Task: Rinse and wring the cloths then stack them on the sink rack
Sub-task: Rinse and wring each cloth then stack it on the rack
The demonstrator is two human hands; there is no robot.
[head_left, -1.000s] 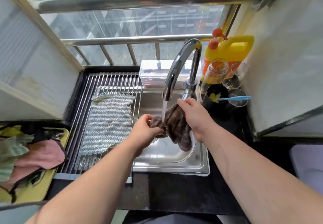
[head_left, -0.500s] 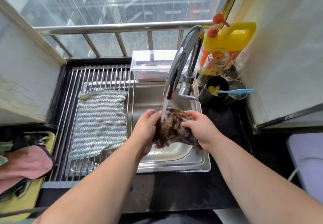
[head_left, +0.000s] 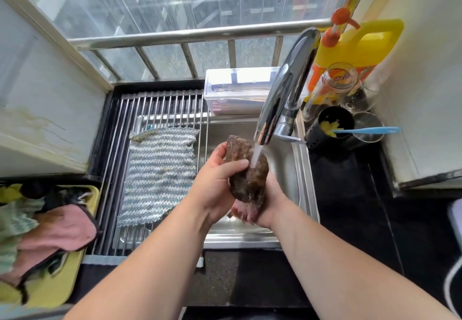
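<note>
Gripping the bunched dark-brown cloth (head_left: 250,181), left hand (head_left: 216,184) and right hand (head_left: 271,206) should turn it under the chrome tap's (head_left: 285,89) stream.

On my feed a wide window (head_left: 175,7) fills the top of the view, its glass streaked and grey, with buildings faint beyond. A steel rail (head_left: 200,35) runs across in front of it, and upright bars (head_left: 188,61) drop from the rail toward the sill. At the left stands a white panel (head_left: 42,82) in a pale frame, marked low down with a yellowish stain (head_left: 32,119). At the right I see a white wall (head_left: 425,94) ending in a dark strip (head_left: 430,177) at its foot. Below lies a black counter (head_left: 350,194), speckled along its near edge. The light is soft, even daylight.
</note>
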